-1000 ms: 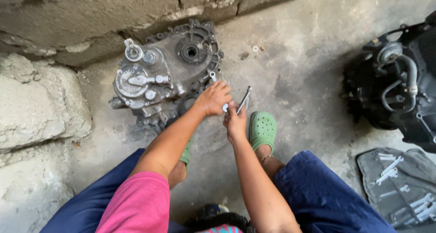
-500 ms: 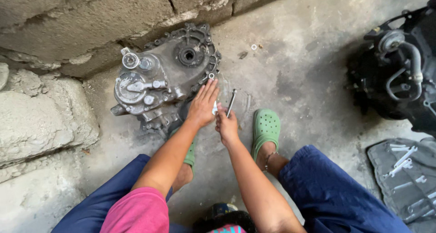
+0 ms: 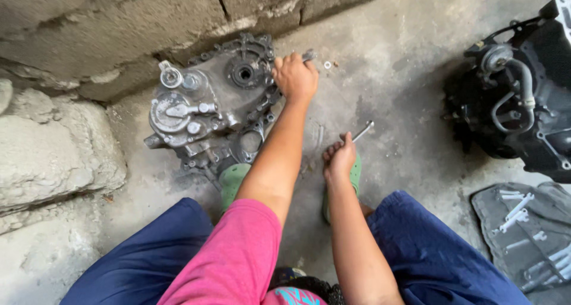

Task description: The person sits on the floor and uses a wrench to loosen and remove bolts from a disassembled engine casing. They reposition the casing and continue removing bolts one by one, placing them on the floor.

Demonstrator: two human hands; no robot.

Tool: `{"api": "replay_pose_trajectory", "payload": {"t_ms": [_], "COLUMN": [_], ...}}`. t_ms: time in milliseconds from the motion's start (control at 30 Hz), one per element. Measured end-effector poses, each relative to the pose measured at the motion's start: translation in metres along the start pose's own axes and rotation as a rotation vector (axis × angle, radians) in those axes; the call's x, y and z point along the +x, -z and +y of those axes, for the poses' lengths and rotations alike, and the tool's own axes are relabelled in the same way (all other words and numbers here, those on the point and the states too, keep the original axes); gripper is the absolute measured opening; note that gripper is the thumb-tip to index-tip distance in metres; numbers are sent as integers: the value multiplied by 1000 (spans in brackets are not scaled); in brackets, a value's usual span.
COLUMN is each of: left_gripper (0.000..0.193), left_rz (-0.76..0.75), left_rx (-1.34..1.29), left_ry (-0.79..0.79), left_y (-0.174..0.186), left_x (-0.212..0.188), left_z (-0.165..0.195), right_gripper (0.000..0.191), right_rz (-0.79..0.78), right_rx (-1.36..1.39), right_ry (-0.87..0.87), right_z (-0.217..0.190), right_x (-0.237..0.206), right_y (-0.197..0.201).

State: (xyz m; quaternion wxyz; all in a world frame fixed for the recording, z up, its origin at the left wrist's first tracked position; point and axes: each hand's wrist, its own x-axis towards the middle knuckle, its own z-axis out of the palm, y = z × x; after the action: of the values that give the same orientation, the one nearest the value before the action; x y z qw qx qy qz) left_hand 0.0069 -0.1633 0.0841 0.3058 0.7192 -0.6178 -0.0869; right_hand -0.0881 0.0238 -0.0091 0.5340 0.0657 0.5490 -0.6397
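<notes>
Wrench [image 3: 363,131] pinched by right hand [image 3: 340,160]; left hand [image 3: 294,77] curls around a mostly hidden tool beside engine casing [image 3: 208,112].

The bare concrete floor [image 3: 410,73] carries a grey engine casing [image 3: 208,109] at upper left, a black engine [image 3: 523,103] at right, a tool roll [image 3: 523,233] lower right, and a small washer [image 3: 327,64] near top centre.

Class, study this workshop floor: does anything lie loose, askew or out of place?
Yes. A small washer lies loose on the bare concrete floor, beside the left hand at the engine cover. The cover sits tilted against the wall, not flat.
</notes>
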Motion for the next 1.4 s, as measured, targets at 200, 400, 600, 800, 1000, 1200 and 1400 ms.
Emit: {"api": "replay_pose_trajectory", "payload": {"t_ms": [200, 400, 600, 800, 1000, 1200, 1400], "left_gripper": [20, 12, 16, 18, 19, 22, 23], "left_rz": [-160, -493, -514, -411, -392, -254, -217], "left_rx": [-179, 18, 26, 36, -17, -88, -108], "left_ry": [-920, -875, -983, -811, -763, -669, -574], "left_y": [67, 99, 83, 83, 88, 85, 73], "left_x": [-66, -111, -90, -116, -122, -125, -134], "left_z": [-44, -150, -162, -173, -181, -170, -166], "right_gripper": [28, 18, 36, 31, 31, 32, 45], "right_rz": [-181, -294, -242, -281, -285, -196, -265], "right_rx": [48, -419, -443, -526, -608, -653, -666], "right_ry": [-81, -59, -100, -32, 96, 140, 348], "right_z": [10, 55, 71, 85, 101, 96, 102], "right_x": [-25, -86, -105, -88, -89, -91, -84], "right_y": [-28, -43, -49, -41, -32, -48, -22]}}
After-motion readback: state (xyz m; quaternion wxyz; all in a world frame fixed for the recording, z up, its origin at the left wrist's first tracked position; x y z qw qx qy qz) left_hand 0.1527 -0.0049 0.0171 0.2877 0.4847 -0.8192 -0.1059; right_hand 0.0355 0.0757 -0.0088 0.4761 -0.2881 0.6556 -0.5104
